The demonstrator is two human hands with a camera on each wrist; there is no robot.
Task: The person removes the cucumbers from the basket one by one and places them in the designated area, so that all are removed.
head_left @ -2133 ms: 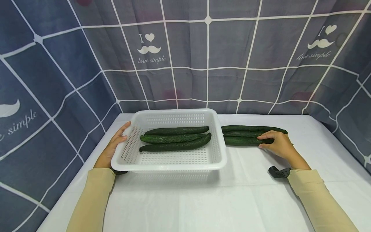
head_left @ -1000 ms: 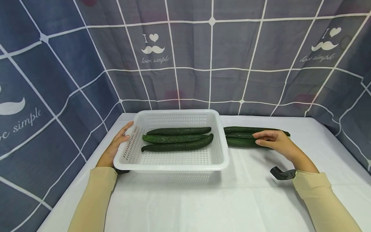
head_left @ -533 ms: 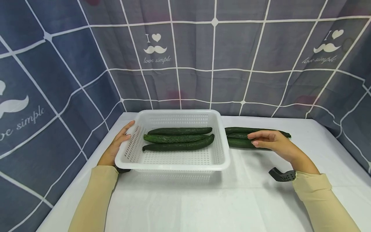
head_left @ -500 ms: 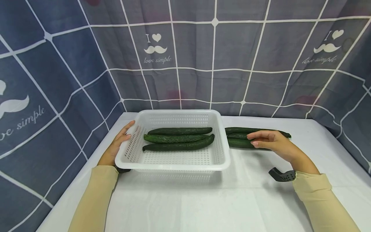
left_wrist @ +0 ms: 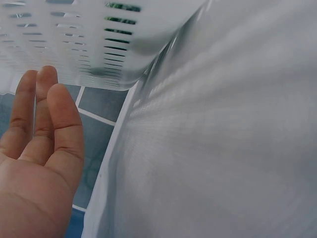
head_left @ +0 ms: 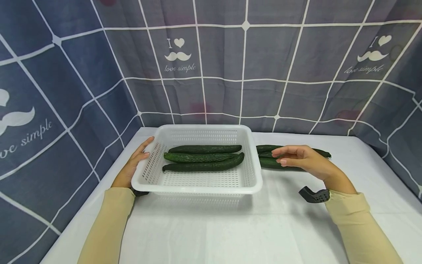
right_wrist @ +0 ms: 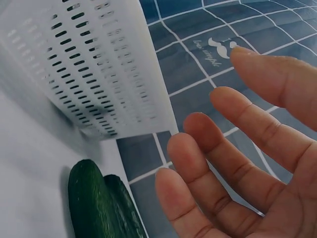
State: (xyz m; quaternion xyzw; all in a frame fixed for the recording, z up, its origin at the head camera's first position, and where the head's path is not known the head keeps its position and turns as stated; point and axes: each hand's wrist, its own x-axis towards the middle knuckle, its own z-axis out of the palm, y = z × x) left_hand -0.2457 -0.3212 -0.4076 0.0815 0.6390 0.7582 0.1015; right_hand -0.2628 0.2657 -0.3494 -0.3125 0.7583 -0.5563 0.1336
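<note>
A white slotted plastic basket point(head_left: 197, 190) stands on the table with three dark green cucumbers point(head_left: 204, 167) lying side by side in it. My left hand point(head_left: 129, 168) rests against the basket's left end; in the left wrist view the hand's point(left_wrist: 42, 178) fingers are nearly straight beside the slotted wall point(left_wrist: 116, 49). To the basket's right, more cucumbers point(head_left: 275, 163) lie together on the table. Over them my right hand point(head_left: 304, 160) hovers, fingers loosely bent, thumb apart, nothing held. The right wrist view shows that hand point(right_wrist: 290, 203) beside the cucumber ends point(right_wrist: 86, 198), which it partly hides in the head view.
A white cloth point(head_left: 230, 231) covers the table. Grey-blue checked curtains point(head_left: 217, 95) hang behind it and along both sides. A black wrist device point(head_left: 314, 195) sits on the right wrist, below the cuff's edge.
My right hand has come off the cucumbers it was touching and moved left above them, towards the basket. The left hand stays at the basket, and the cucumbers lie as before.
</note>
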